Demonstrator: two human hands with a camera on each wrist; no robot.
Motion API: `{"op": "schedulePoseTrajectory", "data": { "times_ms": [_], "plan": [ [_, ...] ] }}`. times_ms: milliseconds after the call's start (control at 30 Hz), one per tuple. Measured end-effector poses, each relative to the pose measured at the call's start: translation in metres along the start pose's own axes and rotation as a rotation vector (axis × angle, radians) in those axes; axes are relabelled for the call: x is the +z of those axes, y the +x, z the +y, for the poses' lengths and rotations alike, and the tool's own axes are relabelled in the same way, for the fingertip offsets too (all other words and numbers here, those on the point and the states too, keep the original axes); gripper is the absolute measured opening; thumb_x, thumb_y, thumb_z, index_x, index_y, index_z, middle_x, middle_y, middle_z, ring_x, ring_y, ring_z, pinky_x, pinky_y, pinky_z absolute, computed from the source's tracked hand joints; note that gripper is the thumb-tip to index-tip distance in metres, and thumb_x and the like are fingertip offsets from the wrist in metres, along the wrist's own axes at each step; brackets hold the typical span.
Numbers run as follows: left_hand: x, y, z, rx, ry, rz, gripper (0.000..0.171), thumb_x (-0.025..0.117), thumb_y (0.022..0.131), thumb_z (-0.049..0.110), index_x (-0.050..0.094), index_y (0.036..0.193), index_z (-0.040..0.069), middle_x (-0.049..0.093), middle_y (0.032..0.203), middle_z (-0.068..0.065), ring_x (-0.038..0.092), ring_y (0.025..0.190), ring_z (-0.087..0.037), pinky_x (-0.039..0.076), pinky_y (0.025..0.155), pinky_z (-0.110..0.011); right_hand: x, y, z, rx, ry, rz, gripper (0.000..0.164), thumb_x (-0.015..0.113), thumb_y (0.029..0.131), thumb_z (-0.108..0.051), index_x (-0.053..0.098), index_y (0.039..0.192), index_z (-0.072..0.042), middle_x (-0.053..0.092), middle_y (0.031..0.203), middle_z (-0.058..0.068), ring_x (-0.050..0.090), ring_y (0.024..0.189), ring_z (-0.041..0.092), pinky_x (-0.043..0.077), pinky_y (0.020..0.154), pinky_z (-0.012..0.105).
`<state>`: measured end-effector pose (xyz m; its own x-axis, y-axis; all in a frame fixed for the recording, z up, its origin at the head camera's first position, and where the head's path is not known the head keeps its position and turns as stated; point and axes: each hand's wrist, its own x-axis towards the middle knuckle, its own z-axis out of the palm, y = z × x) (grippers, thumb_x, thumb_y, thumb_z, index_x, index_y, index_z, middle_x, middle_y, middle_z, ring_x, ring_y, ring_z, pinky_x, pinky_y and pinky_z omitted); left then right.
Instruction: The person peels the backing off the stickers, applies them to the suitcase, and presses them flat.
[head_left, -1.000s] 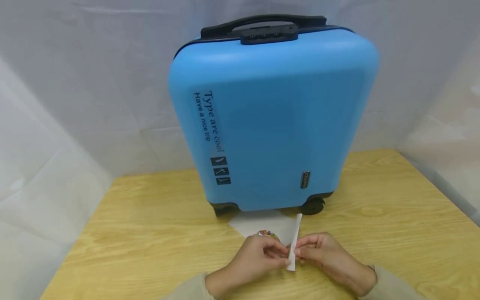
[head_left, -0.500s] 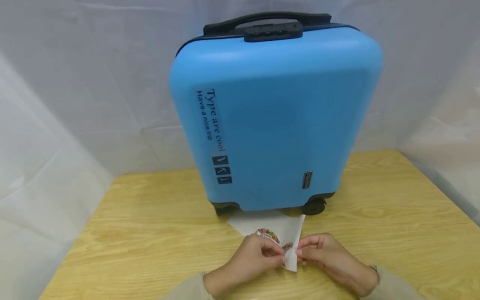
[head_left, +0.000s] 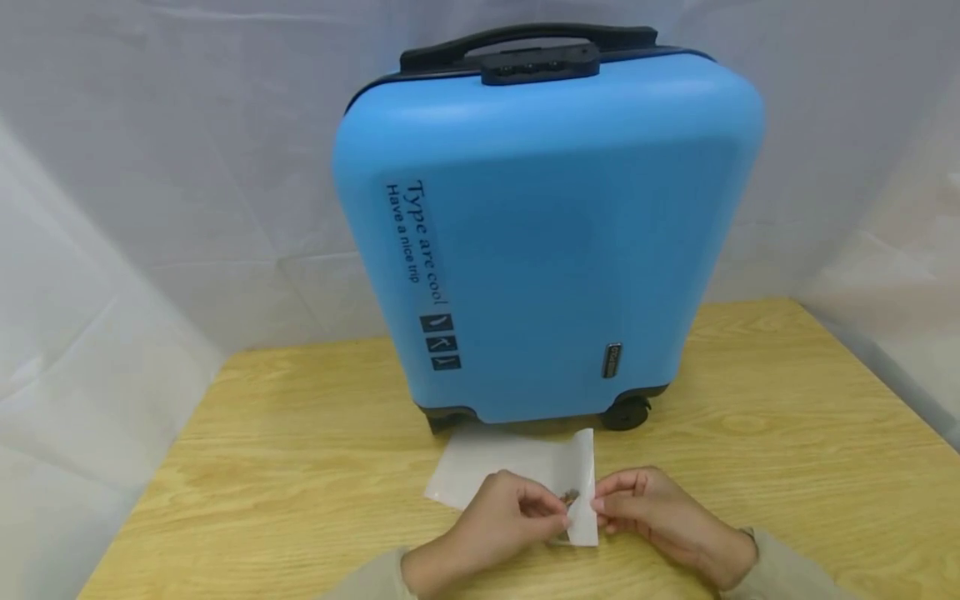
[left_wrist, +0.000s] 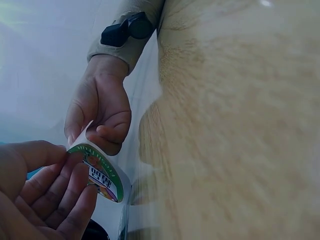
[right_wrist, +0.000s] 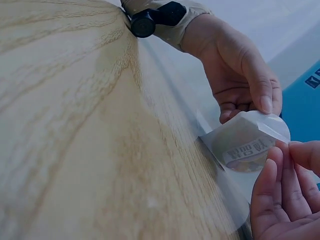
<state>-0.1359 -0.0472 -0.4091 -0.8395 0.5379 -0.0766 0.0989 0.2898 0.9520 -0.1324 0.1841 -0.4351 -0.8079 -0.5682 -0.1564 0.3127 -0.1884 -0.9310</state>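
Observation:
In the head view a white sticker sheet (head_left: 471, 463) lies low on the table, its right edge raised and curled between the two hands. My left hand (head_left: 498, 521) pinches a round sticker at this edge with thumb and forefinger; only a small coloured patch shows past the fingertips. My right hand (head_left: 660, 517) pinches the sheet's raised right edge. In the left wrist view the round sticker (left_wrist: 114, 181) shows a green rim and printed characters. From the right wrist the pale back of the sheet (right_wrist: 235, 140) shows, with the print faintly through it.
A blue suitcase (head_left: 540, 250) with a black handle (head_left: 540, 35) and wheels (head_left: 626, 412) stands upright just behind the hands, on the wooden table (head_left: 300, 442). Pale cloth (head_left: 187, 167) hangs behind and at the sides.
The sheet's raised strip has turned to face the camera more and its left part has shifted left. The coloured sticker seen behind the left hand is now hidden. Both hands have barely moved.

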Motion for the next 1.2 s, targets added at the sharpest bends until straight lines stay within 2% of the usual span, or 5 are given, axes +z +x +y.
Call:
{"op": "schedulePoseTrajectory", "data": {
  "times_ms": [133,400,833,1200],
  "plan": [
    [-0.003,-0.001,-0.003,-0.009,-0.010,0.010,0.008,0.072,0.083,0.015,0.076,0.084,0.008,0.072,0.077,-0.004,0.060,0.063,-0.004,0.050,0.058,-0.018,-0.001,0.000,0.000,0.010,-0.015,0.012,0.016,0.056,0.091,-0.003,0.070,0.092,-0.011,0.070,0.082,-0.002,0.064,0.076,0.006,0.053,0.067,0.020],
    [-0.011,-0.008,-0.003,0.013,-0.024,0.017,0.012,0.073,0.082,0.016,0.076,0.084,0.004,0.072,0.077,-0.007,0.063,0.063,-0.005,0.052,0.058,-0.019,-0.001,0.000,0.000,0.035,-0.038,0.045,0.013,0.058,0.090,-0.005,0.069,0.090,-0.010,0.069,0.080,-0.002,0.064,0.074,0.007,0.053,0.065,0.021],
    [-0.018,-0.015,-0.004,-0.032,-0.087,0.029,0.014,0.072,0.083,0.012,0.074,0.088,0.000,0.072,0.083,-0.014,0.065,0.068,-0.008,0.053,0.060,-0.018,-0.004,0.002,0.001,0.021,-0.052,0.003,0.015,0.056,0.090,-0.003,0.069,0.091,-0.010,0.069,0.080,-0.002,0.064,0.073,0.007,0.053,0.065,0.021],
    [-0.021,-0.019,-0.010,-0.067,-0.192,0.057,0.017,0.070,0.084,0.008,0.071,0.093,-0.007,0.071,0.084,-0.019,0.066,0.066,-0.009,0.057,0.064,-0.030,-0.008,0.000,0.000,0.016,-0.055,-0.018,0.016,0.055,0.090,-0.002,0.069,0.092,-0.009,0.069,0.080,-0.001,0.064,0.073,0.007,0.054,0.066,0.021]
  ]
}}
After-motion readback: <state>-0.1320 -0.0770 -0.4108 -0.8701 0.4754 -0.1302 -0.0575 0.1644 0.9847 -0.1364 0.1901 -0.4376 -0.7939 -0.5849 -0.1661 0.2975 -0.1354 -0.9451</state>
